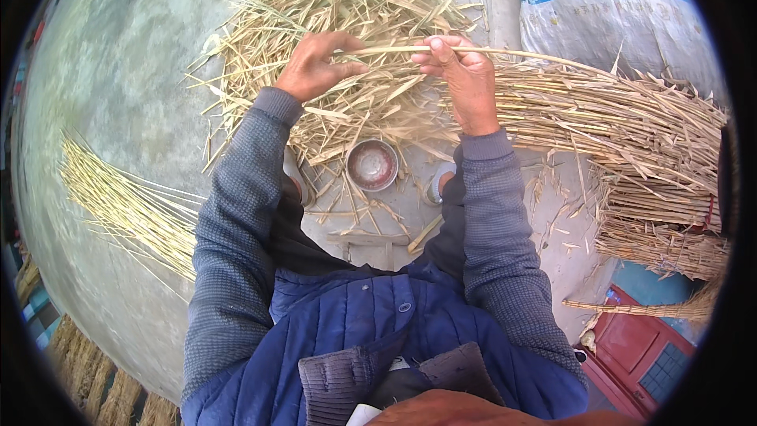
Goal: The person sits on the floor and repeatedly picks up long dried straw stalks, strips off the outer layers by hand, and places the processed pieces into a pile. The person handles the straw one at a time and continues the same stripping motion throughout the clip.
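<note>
I'm watching a person in a blue quilted vest [339,308] work low over a grey concrete floor [150,55], a long pale stalk [520,54] held up crosswise between the two hands. The right hand [464,75] pinches it between thumb and fingertips, and its longer end runs off to the right. The left hand [317,65] is at the stalk's other end, thumb and fingers parted fairly wide; whether the stalk touches those fingers I can't tell. Under both hands spreads a loose heap of dry leaves [347,0], reaching toward the floor's far edge. A round metal bowl [372,166], reddish inside, sits at the heap's near side, between the person's feet. Toward the floor's left edge lies a fanned bundle of slim yellow stalks [126,197], and past its near left corner are some brown bundles [87,371]. On the right side, a thick pile of leafy stalks [583,106] lies just below a white sack [631,31] with a blue band, and nearer the right corner stands a red panel [631,347].
</note>
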Motion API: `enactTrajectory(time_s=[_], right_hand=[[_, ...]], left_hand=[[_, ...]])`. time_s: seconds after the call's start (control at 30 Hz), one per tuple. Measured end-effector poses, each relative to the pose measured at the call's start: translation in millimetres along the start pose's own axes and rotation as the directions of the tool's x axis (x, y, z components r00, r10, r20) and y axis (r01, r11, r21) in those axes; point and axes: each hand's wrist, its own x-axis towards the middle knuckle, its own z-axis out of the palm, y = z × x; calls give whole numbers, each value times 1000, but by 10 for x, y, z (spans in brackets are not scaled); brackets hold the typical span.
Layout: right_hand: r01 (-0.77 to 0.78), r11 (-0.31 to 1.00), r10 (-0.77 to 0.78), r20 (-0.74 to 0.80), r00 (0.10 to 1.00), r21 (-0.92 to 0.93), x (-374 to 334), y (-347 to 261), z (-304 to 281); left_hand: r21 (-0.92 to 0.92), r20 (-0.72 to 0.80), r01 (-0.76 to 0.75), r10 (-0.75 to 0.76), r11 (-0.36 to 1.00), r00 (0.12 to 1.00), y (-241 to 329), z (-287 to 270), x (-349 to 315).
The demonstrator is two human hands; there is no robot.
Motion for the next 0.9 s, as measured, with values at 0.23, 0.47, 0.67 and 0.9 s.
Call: enactTrajectory(time_s=[0.23,0.47,0.67,0.9], right_hand=[[84,996,-84,-22,996,1,-64,-71,78],[157,984,-158,-6,987,-85,-107,-67,131],[105,994,-106,-17,994,-11,-104,-31,139],[133,991,-134,-100,986,-19,-84,-51,61]], left_hand=[[-150,-128,-86,67,985,989,272,107,86],[-64,-240,-208,188,976,952,353,216,66],[-461,-126,40,-110,887,986,335,196,65],[-242,22,120,-118,963,993,82,-30,12]])
